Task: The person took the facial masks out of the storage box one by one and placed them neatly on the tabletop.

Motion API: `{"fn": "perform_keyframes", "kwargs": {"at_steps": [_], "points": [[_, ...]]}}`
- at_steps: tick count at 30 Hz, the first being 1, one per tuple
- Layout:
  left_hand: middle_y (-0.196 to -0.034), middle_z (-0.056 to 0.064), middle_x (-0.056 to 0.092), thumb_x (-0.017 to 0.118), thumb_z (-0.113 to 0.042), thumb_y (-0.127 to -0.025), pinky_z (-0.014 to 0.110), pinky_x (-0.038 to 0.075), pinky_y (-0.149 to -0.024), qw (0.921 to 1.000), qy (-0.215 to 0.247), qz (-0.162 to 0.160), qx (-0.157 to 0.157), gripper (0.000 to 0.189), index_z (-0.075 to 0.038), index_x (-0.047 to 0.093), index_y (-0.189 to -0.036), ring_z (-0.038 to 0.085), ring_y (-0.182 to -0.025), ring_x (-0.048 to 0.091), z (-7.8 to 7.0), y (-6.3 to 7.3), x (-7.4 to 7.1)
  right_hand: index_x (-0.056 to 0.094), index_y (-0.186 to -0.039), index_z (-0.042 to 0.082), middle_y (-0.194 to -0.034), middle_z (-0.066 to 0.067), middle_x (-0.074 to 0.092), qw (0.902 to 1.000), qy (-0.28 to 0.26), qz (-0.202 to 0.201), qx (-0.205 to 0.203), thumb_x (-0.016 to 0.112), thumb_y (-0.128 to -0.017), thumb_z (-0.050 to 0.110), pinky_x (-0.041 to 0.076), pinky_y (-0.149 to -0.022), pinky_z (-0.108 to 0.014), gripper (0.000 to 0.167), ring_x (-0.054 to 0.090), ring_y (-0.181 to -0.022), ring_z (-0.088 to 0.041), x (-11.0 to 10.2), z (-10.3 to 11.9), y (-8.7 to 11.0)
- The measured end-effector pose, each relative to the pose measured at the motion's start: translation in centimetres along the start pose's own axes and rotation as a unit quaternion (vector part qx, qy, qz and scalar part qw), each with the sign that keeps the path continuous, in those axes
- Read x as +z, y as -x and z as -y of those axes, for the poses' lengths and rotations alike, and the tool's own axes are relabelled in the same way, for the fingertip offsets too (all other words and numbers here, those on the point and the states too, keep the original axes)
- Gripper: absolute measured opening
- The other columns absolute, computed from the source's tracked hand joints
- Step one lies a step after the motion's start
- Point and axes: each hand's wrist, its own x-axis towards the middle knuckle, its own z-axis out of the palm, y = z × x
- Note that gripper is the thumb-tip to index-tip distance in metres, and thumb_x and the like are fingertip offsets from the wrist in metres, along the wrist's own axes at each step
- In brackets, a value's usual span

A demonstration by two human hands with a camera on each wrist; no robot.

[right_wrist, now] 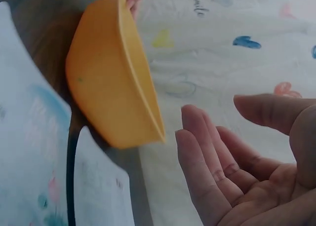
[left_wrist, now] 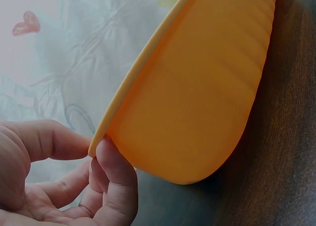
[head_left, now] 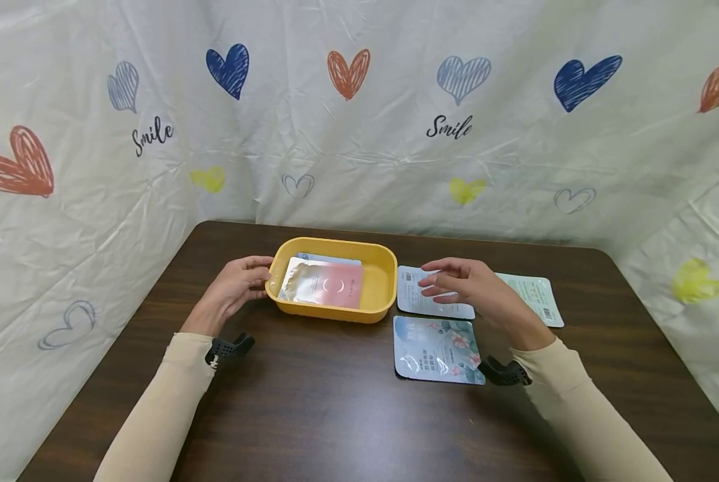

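A yellow plastic basket [head_left: 311, 310] stands on the table, holding a shiny pink-and-silver sachet [head_left: 344, 286] over a bluish one [head_left: 323, 258]. At its left end my left hand [head_left: 233, 289] pinches the rim between thumb and fingers, as the left wrist view shows on the basket wall [left_wrist: 197, 97]. My right hand [head_left: 476, 291] hovers over a pale blue sachet [head_left: 416, 304] with fingers loosely bent and nothing in them. Thumb and fingers of the right hand [right_wrist: 242, 181] stand apart in the right wrist view. A blue floral sachet [head_left: 434, 351] lies nearer me.
A pale green sachet [head_left: 539, 298] lies on the right, partly hidden behind my right hand. The dark brown table [head_left: 335, 415] ends at the back against a white curtain [head_left: 365, 174] printed with hearts. Each wrist wears a black band.
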Motion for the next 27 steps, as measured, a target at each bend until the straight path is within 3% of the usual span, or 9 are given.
{"fn": "perform_keyframes", "kwargs": {"at_steps": [5, 10, 19, 27], "points": [[-0.143, 0.023, 0.047, 0.056, -0.008, -0.100, 0.026, 0.057, -0.079, 1.0000, 0.008, -0.003, -0.002, 0.052, -0.004, 0.044, -0.151, 0.028, -0.105, 0.057, 0.2, 0.0, 0.0, 0.056, -0.138, 0.008, -0.131, -0.022, 0.065, 0.9989, -0.045, -0.006, -0.014, 0.061, -0.102, 0.025, 0.055, -0.097, -0.044, 0.040, 0.066, -0.117, -0.034, 1.4, 0.9, -2.2], [-0.142, 0.023, 0.048, 0.057, -0.007, -0.100, 0.025, 0.058, -0.078, 0.9999, 0.009, -0.007, 0.000, 0.051, -0.003, 0.045, -0.150, 0.029, -0.105, 0.057, 0.2, -0.2, 0.0, 0.053, -0.141, 0.002, -0.134, -0.022, 0.063, 0.9962, -0.085, -0.006, -0.015, 0.066, -0.099, 0.016, 0.052, -0.101, -0.049, 0.046, 0.064, -0.120, -0.037, 2.7, 1.7, -4.1], [-0.142, 0.023, 0.047, 0.057, -0.008, -0.100, 0.025, 0.057, -0.078, 1.0000, 0.005, -0.006, 0.003, 0.051, -0.004, 0.045, -0.150, 0.030, -0.107, 0.057, 0.1, -0.1, 0.0, 0.051, -0.143, 0.004, -0.138, -0.021, 0.061, 0.9945, -0.104, -0.006, -0.010, 0.067, -0.098, 0.012, 0.052, -0.102, -0.044, 0.049, 0.065, -0.122, -0.029, 4.5, 2.7, -5.8], [-0.141, 0.023, 0.047, 0.056, -0.008, -0.100, 0.027, 0.057, -0.079, 1.0000, 0.002, -0.001, 0.005, 0.052, -0.003, 0.044, -0.150, 0.028, -0.105, 0.057, 0.2, 0.1, 0.1, 0.046, -0.149, 0.002, -0.142, -0.017, 0.058, 0.9955, -0.095, 0.000, 0.000, 0.069, -0.098, 0.021, 0.051, -0.103, -0.043, 0.059, 0.061, -0.126, -0.032, 5.7, 3.5, -7.0]]}}
